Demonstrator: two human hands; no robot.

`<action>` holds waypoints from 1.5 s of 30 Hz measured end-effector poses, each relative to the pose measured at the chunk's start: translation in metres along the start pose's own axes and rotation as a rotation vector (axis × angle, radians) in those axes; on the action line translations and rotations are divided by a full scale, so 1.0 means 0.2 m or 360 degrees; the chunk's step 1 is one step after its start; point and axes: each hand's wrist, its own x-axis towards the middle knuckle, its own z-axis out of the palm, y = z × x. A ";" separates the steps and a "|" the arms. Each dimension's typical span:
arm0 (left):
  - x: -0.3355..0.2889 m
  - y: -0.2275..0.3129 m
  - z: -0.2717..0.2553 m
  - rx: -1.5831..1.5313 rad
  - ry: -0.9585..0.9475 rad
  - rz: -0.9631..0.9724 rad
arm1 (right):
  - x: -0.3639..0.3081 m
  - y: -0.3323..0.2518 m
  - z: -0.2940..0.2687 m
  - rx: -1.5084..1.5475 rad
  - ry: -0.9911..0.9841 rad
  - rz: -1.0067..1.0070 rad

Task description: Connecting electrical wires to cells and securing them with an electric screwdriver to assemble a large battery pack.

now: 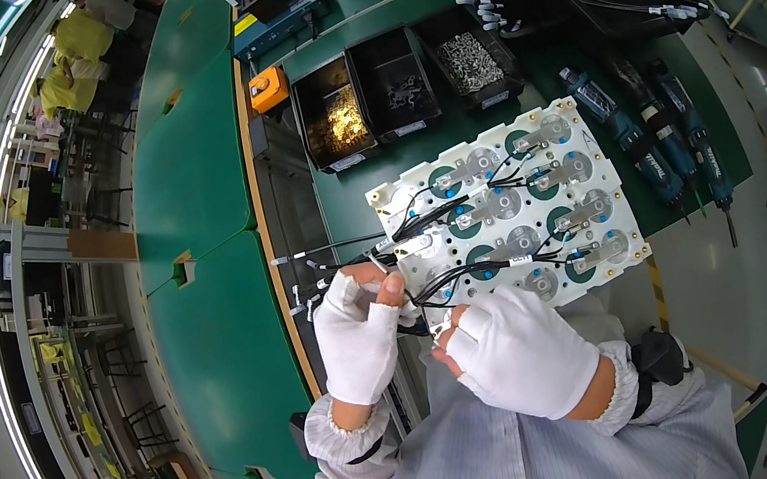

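Observation:
A white plastic plate [550, 234] with round holes, clear discs and small brass inserts lies in front of me. Bundled black cables [455, 273] with white labels run across it and off its left edge. At that edge my left hand [355, 330], in a white fingerless glove, is closed, thumb and forefinger pinching a thin white strip [378, 264] beside the cables. My right hand [522, 350], gloved likewise, is closed at the plate's near left corner; whatever its fingers grip is hidden. More cable ends [310, 287] stick out past my left hand.
Behind the plate stand black bins of brass parts [343, 119], dark parts [407, 91] and silver screws [470, 60]. An orange box [268, 88] sits left of them. Several teal power screwdrivers [637, 146] lie at the right. Green tabletops [224, 347] extend to the left.

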 end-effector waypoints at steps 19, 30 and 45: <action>-0.03 0.15 -0.08 0.0593 -0.0551 -0.0354 | -0.07 0.05 0.16 -0.0049 0.0487 0.0196; 0.00 0.16 -0.05 0.0240 -0.0783 -0.0418 | 0.05 0.03 0.05 0.0434 0.0485 0.0020; -0.05 0.02 0.06 0.0350 0.0234 0.0450 | -0.01 0.11 0.08 0.0416 0.0272 -0.0539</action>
